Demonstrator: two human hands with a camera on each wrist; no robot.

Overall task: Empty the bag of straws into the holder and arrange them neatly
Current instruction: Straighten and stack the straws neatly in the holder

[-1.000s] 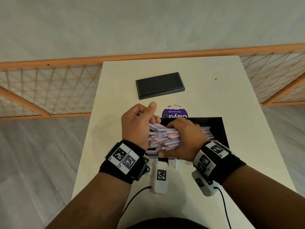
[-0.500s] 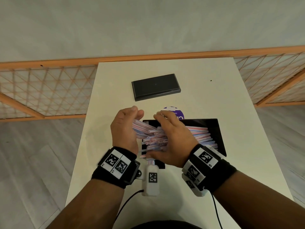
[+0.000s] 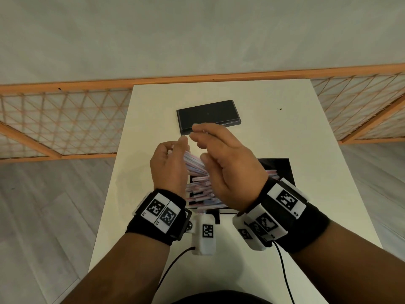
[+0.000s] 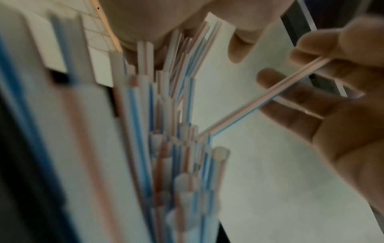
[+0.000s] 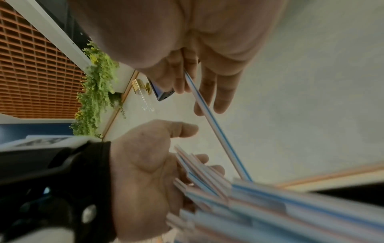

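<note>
My left hand (image 3: 167,165) grips a tilted bundle of red- and blue-striped straws (image 3: 195,166) by its left end, above the black holder (image 3: 278,170). In the right wrist view that bundle (image 5: 207,179) lies across the left hand (image 5: 145,164), fingers curled under it. My right hand (image 3: 223,163) hovers over the bundle and pinches a single straw (image 4: 266,97) between thumb and fingers, its lower end still among the others. More straws (image 3: 199,189) lie jumbled in the holder's left part. The bag is hidden.
A flat black lid (image 3: 208,116) lies on the white table (image 3: 306,139) beyond the hands. An orange lattice railing (image 3: 65,128) runs behind and beside the table. Cables trail from both wrists toward my body.
Both hands have risen from the holder. The left hand lifted the bundle's end upward. The right hand let go of the pile and drew one straw out toward the far side.
</note>
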